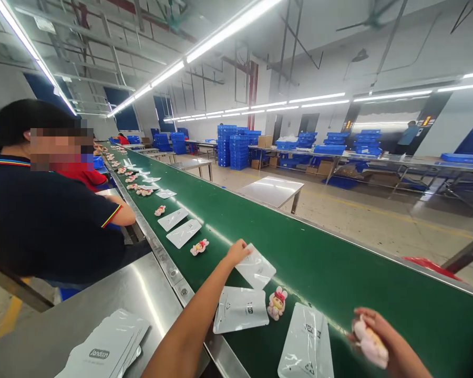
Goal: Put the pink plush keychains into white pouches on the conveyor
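Observation:
My left hand (pixel 237 253) reaches out over the green conveyor belt (pixel 339 273) and grips the corner of a white plastic pouch (pixel 256 269) lying on it. My right hand (pixel 382 336) is at the lower right, closed around a small pink and white plush toy (pixel 370 344). Between my arms, two more white pouches lie flat on the belt, one (pixel 239 310) near the edge and one (pixel 307 346) at the bottom. A pink plush doll (pixel 276 303) sits between them.
A co-worker in a dark shirt (pixel 43 220) sits at the left beside the belt. More pouches (pixel 183 233) and a plush toy (pixel 199 247) lie farther up the belt. A stack of pouches (pixel 106 346) rests on the steel table. Blue crates (pixel 236 147) stand behind.

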Tool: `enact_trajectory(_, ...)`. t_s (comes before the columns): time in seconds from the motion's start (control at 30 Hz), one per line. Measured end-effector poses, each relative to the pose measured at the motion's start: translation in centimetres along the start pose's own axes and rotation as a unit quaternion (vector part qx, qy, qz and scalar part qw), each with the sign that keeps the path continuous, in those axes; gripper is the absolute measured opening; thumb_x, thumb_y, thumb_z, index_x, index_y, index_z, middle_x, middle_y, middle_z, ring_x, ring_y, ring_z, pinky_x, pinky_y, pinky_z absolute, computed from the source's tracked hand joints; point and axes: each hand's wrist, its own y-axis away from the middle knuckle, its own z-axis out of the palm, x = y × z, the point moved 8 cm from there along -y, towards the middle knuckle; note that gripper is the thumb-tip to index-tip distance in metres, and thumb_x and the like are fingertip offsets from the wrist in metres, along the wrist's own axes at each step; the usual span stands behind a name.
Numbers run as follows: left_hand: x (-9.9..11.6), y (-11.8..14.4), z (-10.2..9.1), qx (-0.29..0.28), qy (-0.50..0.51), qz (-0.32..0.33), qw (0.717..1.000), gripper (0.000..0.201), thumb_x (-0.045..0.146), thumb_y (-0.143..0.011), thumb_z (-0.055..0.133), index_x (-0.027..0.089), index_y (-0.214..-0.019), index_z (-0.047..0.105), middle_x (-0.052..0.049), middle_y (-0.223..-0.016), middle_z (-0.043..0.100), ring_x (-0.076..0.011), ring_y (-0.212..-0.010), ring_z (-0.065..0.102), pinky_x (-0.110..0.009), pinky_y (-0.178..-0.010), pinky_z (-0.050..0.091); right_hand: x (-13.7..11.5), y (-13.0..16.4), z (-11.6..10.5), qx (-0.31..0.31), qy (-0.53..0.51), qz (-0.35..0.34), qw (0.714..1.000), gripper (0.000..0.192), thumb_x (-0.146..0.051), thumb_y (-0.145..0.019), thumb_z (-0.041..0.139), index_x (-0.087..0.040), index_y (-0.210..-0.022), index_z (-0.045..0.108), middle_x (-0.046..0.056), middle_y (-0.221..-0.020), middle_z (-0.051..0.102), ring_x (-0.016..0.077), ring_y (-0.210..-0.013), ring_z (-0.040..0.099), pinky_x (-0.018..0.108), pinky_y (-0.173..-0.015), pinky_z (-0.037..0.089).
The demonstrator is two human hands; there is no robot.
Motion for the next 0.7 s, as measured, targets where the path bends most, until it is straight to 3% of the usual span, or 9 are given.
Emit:
enact_trajectory(0.07, -1.1, 0.5, -2.0, 0.066, 0.083, -0.027, 0.994, 0.023, 0.033, -0.087, 0.052, 0.013, -0.098, 0.056, -0.004, -0.093, 0.060, -0.0143, -0.077, 0.058, -0.032, -0.069, 0.050, -3.3, -1.0, 1.3, -0.005, 0.041, -0.035, 0.999, 0.040, -0.055, -0.068, 0.061, -0.027, -0.095, 0.051, -0.002, -0.069, 0.056, 0.0179, -0.061, 0.060, 0.027, -0.050, 0.047)
enact_trajectory(0.13, -1.4, 1.7, -3.4, 0.119, 0.166, -0.040, 0.978, 0.024, 0.034, -0.087, 0.051, 0.013, -0.097, 0.055, -0.003, -0.086, 0.059, -0.0121, -0.069, 0.057, -0.029, -0.063, 0.049, -5.9, -2.1, 5.0, -0.068, 0.157, -0.068, 0.983, 0.040, -0.057, -0.073, 0.056, -0.027, -0.100, 0.053, -0.003, -0.065, 0.054, 0.0160, -0.058, 0.058, 0.025, -0.048, 0.044)
enact_trajectory(0.3, -0.1, 6.1, -4.6, 0.205, 0.315, -0.027, 0.927, 0.030, 0.042, -0.083, 0.053, 0.015, -0.097, 0.048, 0.000, -0.075, 0.058, -0.0099, -0.061, 0.056, -0.021, -0.056, 0.044, -8.6, -4.6, 15.7, -0.166, 0.453, -0.178, 0.858, 0.052, -0.063, -0.074, 0.052, -0.024, -0.109, 0.057, -0.001, -0.057, 0.058, 0.0177, -0.056, 0.058, 0.028, -0.057, 0.044)
enact_trajectory(0.4, 0.4, 8.8, -5.0, 0.220, 0.356, -0.010, 0.908, 0.040, 0.048, -0.081, 0.052, 0.014, -0.102, 0.047, -0.004, -0.082, 0.062, -0.0133, -0.070, 0.061, -0.023, -0.060, 0.046, -8.9, -4.8, 19.5, -0.213, 0.464, -0.195, 0.837, 0.049, -0.062, -0.080, 0.043, -0.021, -0.100, 0.059, -0.002, -0.053, 0.054, 0.0150, -0.047, 0.053, 0.026, -0.048, 0.040)
enact_trajectory(0.47, 0.6, 10.7, -5.8, 0.213, 0.369, 0.004, 0.905, 0.049, 0.050, -0.078, 0.055, 0.014, -0.110, 0.046, -0.010, -0.095, 0.064, -0.0178, -0.082, 0.063, -0.027, -0.068, 0.048, -9.9, -3.9, 20.8, -0.231, 0.489, -0.246, 0.805, 0.043, -0.058, -0.085, 0.038, -0.020, -0.085, 0.059, -0.001, -0.055, 0.053, 0.0119, -0.042, 0.049, 0.024, -0.045, 0.036)
enact_trajectory(0.5, 0.7, 11.7, -6.6, 0.210, 0.374, 0.012, 0.903, 0.056, 0.048, -0.074, 0.060, 0.014, -0.116, 0.045, -0.013, -0.105, 0.063, -0.0204, -0.091, 0.062, -0.029, -0.074, 0.048, -10.7, -2.9, 21.3, -0.233, 0.518, -0.294, 0.769, 0.042, -0.054, -0.087, 0.036, -0.020, -0.077, 0.058, 0.000, -0.059, 0.053, 0.0110, -0.044, 0.049, 0.024, -0.045, 0.035)
enact_trajectory(0.6, 2.7, 14.7, -9.5, 0.166, 0.332, 0.065, 0.926, 0.087, 0.036, -0.058, 0.078, 0.022, -0.133, 0.036, -0.013, -0.138, 0.042, -0.0272, -0.124, 0.042, -0.036, -0.098, 0.036, -12.8, 1.5, 22.7, -0.244, 0.607, -0.436, 0.617, 0.039, -0.045, -0.089, 0.037, -0.020, -0.067, 0.057, 0.002, -0.067, 0.053, 0.0113, -0.052, 0.050, 0.024, -0.049, 0.032)
enact_trajectory(0.63, 4.1, 15.6, -10.0, 0.115, 0.283, 0.098, 0.947, 0.093, 0.034, -0.057, 0.079, 0.025, -0.137, 0.032, -0.011, -0.143, 0.035, -0.0284, -0.130, 0.033, -0.038, -0.104, 0.030, -13.1, 2.9, 23.1, -0.254, 0.626, -0.459, 0.577, 0.037, -0.043, -0.090, 0.037, -0.021, -0.068, 0.058, 0.002, -0.067, 0.052, 0.0114, -0.052, 0.050, 0.025, -0.050, 0.032)
enact_trajectory(0.7, 6.7, 17.3, -9.6, -0.037, 0.202, 0.140, 0.969, 0.091, 0.032, -0.059, 0.077, 0.028, -0.138, 0.032, -0.009, -0.142, 0.038, -0.0290, -0.132, 0.029, -0.042, -0.107, 0.024, -13.5, 5.1, 23.7, -0.277, 0.647, -0.476, 0.527, 0.035, -0.040, -0.090, 0.039, -0.021, -0.071, 0.060, 0.001, -0.067, 0.052, 0.0108, -0.051, 0.049, 0.025, -0.050, 0.030)
